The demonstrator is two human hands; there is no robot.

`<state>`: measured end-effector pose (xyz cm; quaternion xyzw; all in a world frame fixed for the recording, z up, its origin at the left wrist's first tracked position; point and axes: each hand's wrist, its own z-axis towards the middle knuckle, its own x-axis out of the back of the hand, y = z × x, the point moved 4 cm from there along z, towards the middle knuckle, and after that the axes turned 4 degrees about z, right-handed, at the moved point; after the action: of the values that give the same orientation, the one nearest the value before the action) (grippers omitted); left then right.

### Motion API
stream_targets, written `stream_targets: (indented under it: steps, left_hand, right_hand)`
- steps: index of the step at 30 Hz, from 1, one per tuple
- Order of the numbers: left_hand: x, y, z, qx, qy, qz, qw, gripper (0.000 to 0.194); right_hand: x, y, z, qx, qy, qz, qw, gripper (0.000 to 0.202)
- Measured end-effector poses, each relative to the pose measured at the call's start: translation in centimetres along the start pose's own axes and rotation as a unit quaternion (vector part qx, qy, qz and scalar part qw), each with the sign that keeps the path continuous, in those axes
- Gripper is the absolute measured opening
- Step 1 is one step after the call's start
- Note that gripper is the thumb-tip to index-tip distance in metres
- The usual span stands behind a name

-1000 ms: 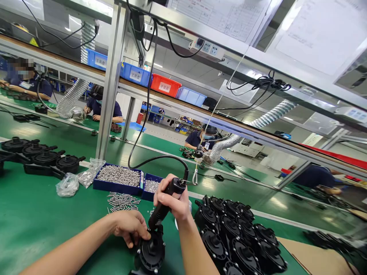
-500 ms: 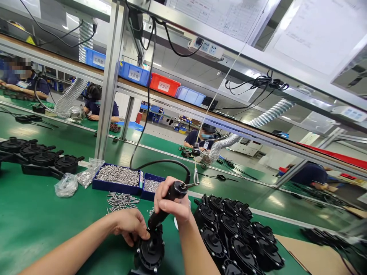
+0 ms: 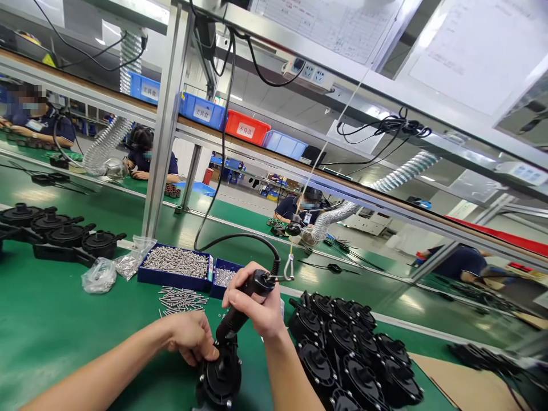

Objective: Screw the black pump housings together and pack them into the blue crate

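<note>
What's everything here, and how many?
screwdriver: one, black, centre
housing: one, black, under screwdriver
other housings: over twelve, black, both sides
trays: two, blue, middle
screws: many, silver, tray and bench
bags: two, clear, beside trays
bins: three blue, one red, shelf
ducts: several, silver, behind
cables: several, black, overhead
cardboard: brown, right
bench: one, green, below
people: several, dark blue clothes, behind
left hand: one, bare, on housing
right hand: one, bare, around screwdriver

A white label point(image 3: 202, 113) on the blue bin point(image 3: 209, 103) right of the metal post point(image 3: 165, 125) is reading "工具盒". Another blue bin point(image 3: 139, 83), left of the post, is carrying the same characters (less sharply). The red bin point(image 3: 259, 136) is showing "不良品". A printed sheet point(image 3: 317, 25) overhead is bearing text too small to read.
</note>
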<state>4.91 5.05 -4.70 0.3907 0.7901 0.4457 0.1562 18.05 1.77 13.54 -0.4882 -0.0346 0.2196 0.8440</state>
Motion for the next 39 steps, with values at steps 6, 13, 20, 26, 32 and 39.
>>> stream_targets:
  steps: [6,13,20,26,32,39]
  left_hand:
    - [0.8,0.0,-0.6,0.005,0.009,0.057,0.998,0.045]
    - [0.6,-0.1,-0.3,-0.006,-0.014,0.041,0.999,0.048]
    - [0.8,-0.7,-0.1,-0.006,0.002,0.024,1.0,0.047]
    - [0.8,-0.6,-0.3,-0.003,0.006,0.019,1.0,0.044]
    - [0.8,-0.5,-0.2,0.009,-0.016,0.015,1.0,0.047]
    - [0.8,-0.7,0.0,0.013,-0.04,-0.013,0.999,0.068]
  right_hand:
    - [-0.3,0.7,0.3,0.022,0.002,-0.018,1.0,0.037]
    - [-1.2,4.4,0.6,-0.063,-0.102,0.153,0.981,0.066]
    - [-0.6,5.5,0.7,-0.051,-0.043,0.249,0.966,0.061]
    - [-1.0,4.5,0.4,-0.015,-0.024,0.172,0.985,0.07]
    - [-1.1,4.4,0.4,-0.016,-0.027,0.144,0.989,0.067]
    - [-1.1,4.5,0.2,-0.002,-0.042,0.185,0.982,0.058]
